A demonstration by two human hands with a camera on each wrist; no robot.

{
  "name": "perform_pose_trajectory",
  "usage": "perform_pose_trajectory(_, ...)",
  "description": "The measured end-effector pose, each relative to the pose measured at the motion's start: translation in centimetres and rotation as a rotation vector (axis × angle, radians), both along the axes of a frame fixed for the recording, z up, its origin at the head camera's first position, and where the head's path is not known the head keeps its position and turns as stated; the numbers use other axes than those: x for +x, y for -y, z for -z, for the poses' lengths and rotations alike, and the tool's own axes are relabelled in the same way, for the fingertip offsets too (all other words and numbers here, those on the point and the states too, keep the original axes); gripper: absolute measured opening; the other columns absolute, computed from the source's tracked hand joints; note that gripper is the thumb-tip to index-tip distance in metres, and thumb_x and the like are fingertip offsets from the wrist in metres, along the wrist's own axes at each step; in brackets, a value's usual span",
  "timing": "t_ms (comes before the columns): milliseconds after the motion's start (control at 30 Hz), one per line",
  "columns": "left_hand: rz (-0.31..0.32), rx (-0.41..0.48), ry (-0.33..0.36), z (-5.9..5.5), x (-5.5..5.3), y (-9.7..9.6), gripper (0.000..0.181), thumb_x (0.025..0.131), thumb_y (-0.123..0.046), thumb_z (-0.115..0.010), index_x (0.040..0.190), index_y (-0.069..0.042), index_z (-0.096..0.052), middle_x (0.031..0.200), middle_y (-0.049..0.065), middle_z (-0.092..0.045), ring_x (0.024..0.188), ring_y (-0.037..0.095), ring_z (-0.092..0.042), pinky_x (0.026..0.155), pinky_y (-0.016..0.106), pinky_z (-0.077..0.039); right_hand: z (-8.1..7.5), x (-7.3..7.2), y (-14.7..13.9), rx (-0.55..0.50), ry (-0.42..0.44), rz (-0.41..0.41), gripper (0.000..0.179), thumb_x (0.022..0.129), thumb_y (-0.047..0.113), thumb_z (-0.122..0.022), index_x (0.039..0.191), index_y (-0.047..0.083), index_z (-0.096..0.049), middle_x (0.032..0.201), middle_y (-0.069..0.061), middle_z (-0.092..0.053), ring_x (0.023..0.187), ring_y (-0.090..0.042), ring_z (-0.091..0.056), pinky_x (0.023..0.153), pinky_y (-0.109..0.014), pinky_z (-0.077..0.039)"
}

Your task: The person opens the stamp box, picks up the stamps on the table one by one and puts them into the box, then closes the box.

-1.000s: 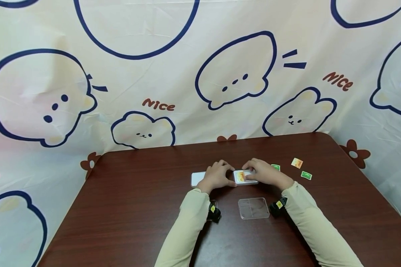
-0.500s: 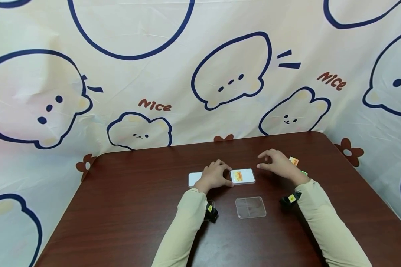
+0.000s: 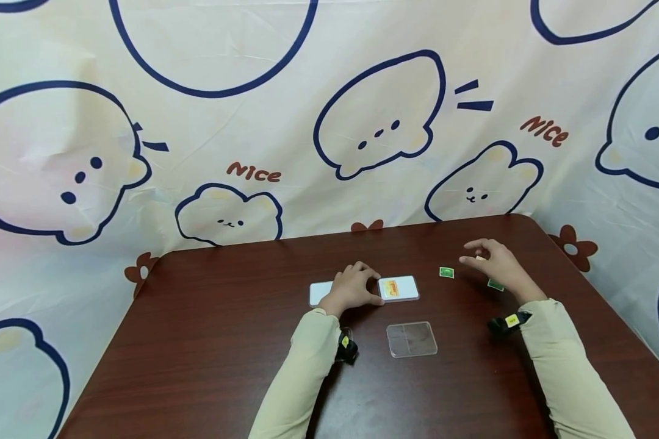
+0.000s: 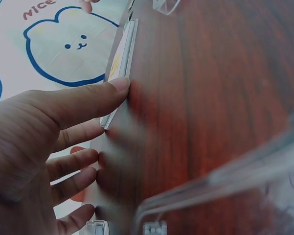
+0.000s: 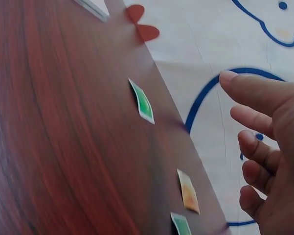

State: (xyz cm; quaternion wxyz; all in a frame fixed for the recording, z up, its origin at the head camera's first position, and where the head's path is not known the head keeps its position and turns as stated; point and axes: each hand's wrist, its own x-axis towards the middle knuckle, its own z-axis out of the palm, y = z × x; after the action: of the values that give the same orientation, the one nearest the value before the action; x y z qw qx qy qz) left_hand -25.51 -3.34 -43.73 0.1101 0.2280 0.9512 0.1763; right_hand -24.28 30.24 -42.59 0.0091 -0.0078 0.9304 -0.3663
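Observation:
My left hand [image 3: 354,286] holds the left end of a flat clear case [image 3: 409,289] with a white inside, thumb at its near edge and index finger at its far edge. A small orange stamp-like piece [image 3: 392,288] lies on the case's white surface. My right hand [image 3: 500,265] hovers over the table at the right, fingers loosely bent and apart, holding nothing. Beneath it lie an orange stamp-like piece [image 5: 188,192] and a green one [image 3: 495,285], both partly covered in the head view. Another green piece [image 3: 446,272] lies between the case and this hand.
A second white flat case [image 3: 320,294] is partly hidden behind my left hand. Nearer me lies a clear plastic lid [image 3: 411,339]. More clear plastic [image 4: 225,186] shows close to the left wrist camera. A patterned cloth [image 3: 285,122] hangs behind the brown table [image 3: 208,341].
My right hand has let go of the orange piece on the case and moved right, over the pieces there. The left hand has kept its hold on the case.

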Motion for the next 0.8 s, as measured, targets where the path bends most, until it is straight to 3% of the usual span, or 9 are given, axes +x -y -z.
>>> perform_pose_trajectory(333, -0.004, 0.008, 0.006, 0.0, 0.0, 0.0, 0.056, 0.082, -0.046, -0.074, 0.131, -0.025, -0.059, 0.141, 0.002, -0.046, 0.132, 0.027, -0.042, 0.110, 0.049, -0.033, 1.1, 0.5, -2.4, -0.007, 0.028, 0.034, 0.063, 0.094, 0.046, -0.058, 0.134, -0.002, -0.048, 0.127, -0.027, -0.047, 0.113, -0.038, -0.046, 0.088, -0.049, -0.044)
perform_pose_trajectory(800, 0.002, 0.019, 0.013, 0.1, 0.0, 0.0, 0.056, 0.081, -0.048, -0.074, 0.131, -0.025, -0.060, 0.141, 0.002, -0.046, 0.132, 0.027, -0.041, 0.110, 0.049, -0.032, 3.0, 0.3, -3.8, -0.001, 0.078, 0.096, 0.067, 0.092, 0.045, -0.061, 0.134, -0.005, -0.046, 0.115, -0.022, -0.047, 0.101, -0.033, -0.044, 0.082, -0.042, -0.040)
